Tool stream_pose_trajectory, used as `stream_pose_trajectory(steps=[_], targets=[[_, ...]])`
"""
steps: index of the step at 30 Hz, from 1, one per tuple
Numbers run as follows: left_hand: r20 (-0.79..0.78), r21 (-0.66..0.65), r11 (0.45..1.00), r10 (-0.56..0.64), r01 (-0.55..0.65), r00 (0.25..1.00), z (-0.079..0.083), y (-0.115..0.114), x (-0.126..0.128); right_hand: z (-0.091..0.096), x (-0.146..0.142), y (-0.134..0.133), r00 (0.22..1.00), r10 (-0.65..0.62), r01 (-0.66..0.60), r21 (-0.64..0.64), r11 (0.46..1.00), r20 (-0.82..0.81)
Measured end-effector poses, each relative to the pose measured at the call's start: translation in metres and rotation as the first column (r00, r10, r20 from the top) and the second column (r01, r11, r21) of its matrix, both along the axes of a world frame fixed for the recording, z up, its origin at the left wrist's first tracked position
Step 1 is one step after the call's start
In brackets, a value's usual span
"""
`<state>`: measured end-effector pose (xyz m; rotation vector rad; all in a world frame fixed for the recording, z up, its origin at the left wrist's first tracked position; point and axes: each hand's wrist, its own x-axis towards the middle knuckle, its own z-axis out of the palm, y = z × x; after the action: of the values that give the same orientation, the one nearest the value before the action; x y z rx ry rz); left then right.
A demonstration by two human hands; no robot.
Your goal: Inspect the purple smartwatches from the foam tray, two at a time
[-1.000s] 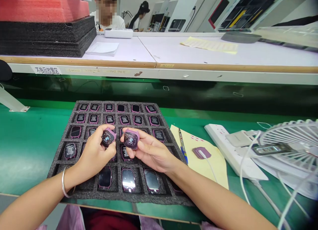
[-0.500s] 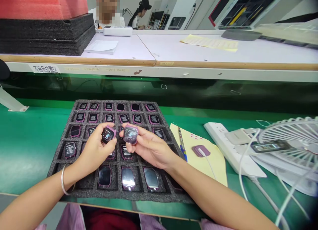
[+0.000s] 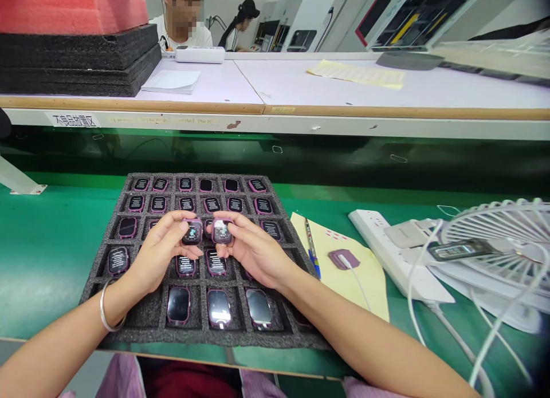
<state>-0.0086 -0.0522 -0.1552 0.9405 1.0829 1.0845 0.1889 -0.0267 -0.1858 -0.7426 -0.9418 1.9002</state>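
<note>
My left hand (image 3: 165,246) is closed on a purple smartwatch body (image 3: 193,232) without a strap, its screen lit. In my right hand (image 3: 253,246) is a second purple smartwatch (image 3: 222,232), also lit, held between thumb and fingers with its face up. The two watches are side by side, a small gap apart, above a dark grey foam tray (image 3: 141,318). Several more watches lie in the tray's compartments; some show white text and others, such as the front watch (image 3: 220,307), have dark screens. My hands and forearms hide part of the tray.
Right of the tray, a yellow sheet (image 3: 344,289) bears a pen (image 3: 313,249) and a purple charging pad (image 3: 344,259) with a white cable. Beyond are a white power strip (image 3: 399,260) and a fan (image 3: 507,243). Foam blocks (image 3: 73,54) stack on the shelf; two people are behind.
My left hand has turned its watch more upright and brought it closer to the right one. My left thumb now rests on the watch's edge. The view has shifted slightly.
</note>
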Motion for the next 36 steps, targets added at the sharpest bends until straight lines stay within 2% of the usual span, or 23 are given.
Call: stream_pose_trajectory(steps=[7, 16, 36], targets=[[-0.019, -0.005, 1.0, -0.026, 0.026, 0.999, -0.0014, 0.0022, 0.0, 0.0, 0.001, -0.0008, 0.999, 0.004, -0.005, 0.026, 1.0, 0.048], [-0.067, -0.019, 0.997, -0.073, 0.072, 0.995, -0.0021, 0.0021, 0.002, -0.0026, 0.0004, -0.0021, 0.994, -0.01, -0.005, 0.129, 0.992, 0.11], [-0.089, 0.048, 0.995, -0.086, 0.091, 0.992, -0.0058, 0.0024, 0.0027, -0.0028, -0.0003, -0.0047, 0.993, -0.003, -0.015, 0.146, 0.989, 0.119]])
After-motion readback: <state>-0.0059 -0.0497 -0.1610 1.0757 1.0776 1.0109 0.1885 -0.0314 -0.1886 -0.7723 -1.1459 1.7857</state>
